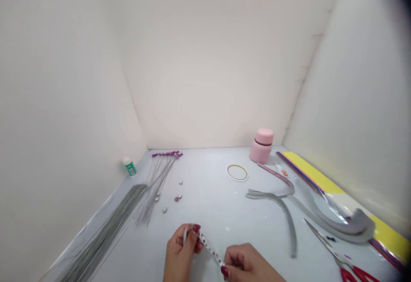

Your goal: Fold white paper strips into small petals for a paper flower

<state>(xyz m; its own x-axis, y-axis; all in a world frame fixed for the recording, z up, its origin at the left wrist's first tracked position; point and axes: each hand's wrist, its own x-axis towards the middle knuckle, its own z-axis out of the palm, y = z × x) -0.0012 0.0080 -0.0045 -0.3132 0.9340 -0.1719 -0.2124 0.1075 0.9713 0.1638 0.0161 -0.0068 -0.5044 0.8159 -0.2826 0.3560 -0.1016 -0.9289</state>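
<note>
Near the bottom centre, a narrow white strip with dark spots [210, 249] is stretched between both hands. My left hand [183, 247] pinches its upper end between thumb and fingers, and a grey band loops by those fingers. At the lower end, my right hand [245, 262] is closed on the strip, thumb on top. Small silver pieces [165, 209] and a reddish one [177, 198] lie on the table beyond my left hand. A curved grey strip bundle [285, 213] lies to the right of my hands.
Grey wires [109, 230] and purple-tipped stems [167, 154] lie left, near a green-and-white glue container [130, 166]. A tape ring [237, 173] and pink jar [261, 146] stand farther back. Red-handled scissors [337, 256], a pink strip [276, 174] and yellow sheets [313, 177] are right.
</note>
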